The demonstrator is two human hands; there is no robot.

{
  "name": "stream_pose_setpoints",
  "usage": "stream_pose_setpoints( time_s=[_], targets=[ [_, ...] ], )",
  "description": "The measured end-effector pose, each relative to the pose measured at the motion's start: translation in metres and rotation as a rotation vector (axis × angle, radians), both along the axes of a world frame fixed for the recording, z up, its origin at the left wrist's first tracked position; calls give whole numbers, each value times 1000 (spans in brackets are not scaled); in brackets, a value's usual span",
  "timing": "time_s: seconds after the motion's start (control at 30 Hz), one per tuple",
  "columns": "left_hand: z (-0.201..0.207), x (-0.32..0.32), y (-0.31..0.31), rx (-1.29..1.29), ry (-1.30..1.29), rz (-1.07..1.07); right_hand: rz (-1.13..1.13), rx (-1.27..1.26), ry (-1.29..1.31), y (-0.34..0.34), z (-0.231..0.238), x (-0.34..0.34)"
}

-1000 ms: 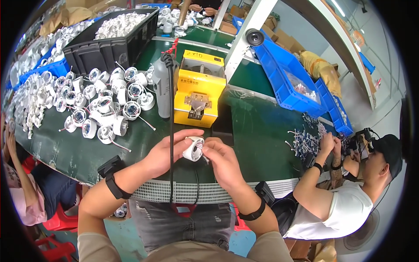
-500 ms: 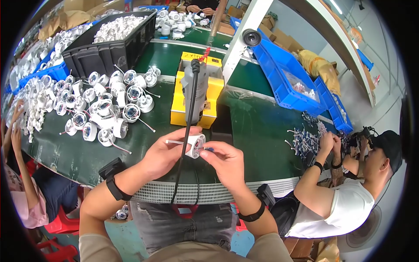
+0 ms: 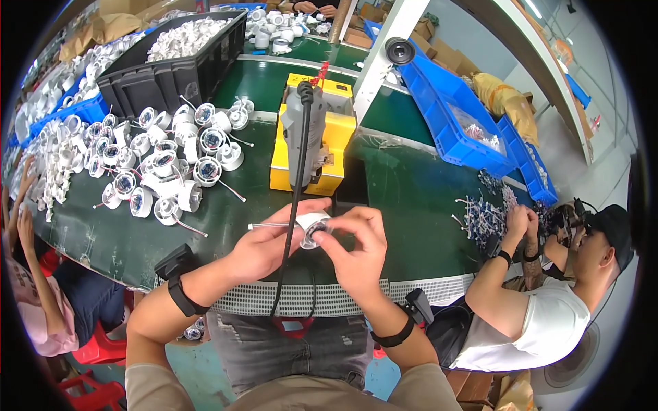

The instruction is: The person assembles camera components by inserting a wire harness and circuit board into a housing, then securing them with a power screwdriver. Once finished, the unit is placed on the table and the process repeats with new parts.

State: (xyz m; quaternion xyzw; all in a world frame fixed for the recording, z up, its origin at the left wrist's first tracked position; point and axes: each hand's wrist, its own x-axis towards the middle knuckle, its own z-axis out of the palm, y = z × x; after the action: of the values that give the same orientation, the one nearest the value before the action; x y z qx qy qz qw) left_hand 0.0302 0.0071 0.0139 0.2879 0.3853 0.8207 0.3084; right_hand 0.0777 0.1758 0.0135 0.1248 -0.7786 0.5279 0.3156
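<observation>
A round white plastic housing (image 3: 312, 220) is held up between my hands above the near part of the green bench. My left hand (image 3: 269, 248) grips it from the left, and a thin white cable sticks out past those fingers. My right hand (image 3: 360, 248) has its thumb and fingers at the open end of the housing, pressed on its rim or inside; the small part there is mostly hidden. A black cord (image 3: 295, 205) hangs in front of the left fingers from a grey power tool (image 3: 301, 140), which stands in a yellow holder (image 3: 333, 159) just beyond my hands.
Many similar white housings (image 3: 164, 163) lie heaped on the left. Behind them stands a black crate (image 3: 168, 85) of small white parts. Blue bins (image 3: 459, 140) line the right, near a pile of small wired boards (image 3: 478, 222). A co-worker (image 3: 541, 301) sits on the right.
My right fingers have moved from holding a small wired board at the housing's opening to pressing at its rim. The housing has tipped so its opening points more downward.
</observation>
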Motion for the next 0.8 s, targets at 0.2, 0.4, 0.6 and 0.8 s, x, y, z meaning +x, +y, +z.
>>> stream_pose_setpoints(
  time_s=[0.2,0.4,0.6,0.8],
  targets=[
    [-5,1,0,-50,160,85,196,-420,-300,-5,0,-4],
    [-3,-12,-5,-338,-157,220,-39,210,-91,-8,24,-36],
    [-14,-21,-8,-444,-196,246,57,150,-197,-63,28,-90],
    [-23,-26,-5,-517,-287,295,146,-415,315,-64,32,-112]
  ],
)
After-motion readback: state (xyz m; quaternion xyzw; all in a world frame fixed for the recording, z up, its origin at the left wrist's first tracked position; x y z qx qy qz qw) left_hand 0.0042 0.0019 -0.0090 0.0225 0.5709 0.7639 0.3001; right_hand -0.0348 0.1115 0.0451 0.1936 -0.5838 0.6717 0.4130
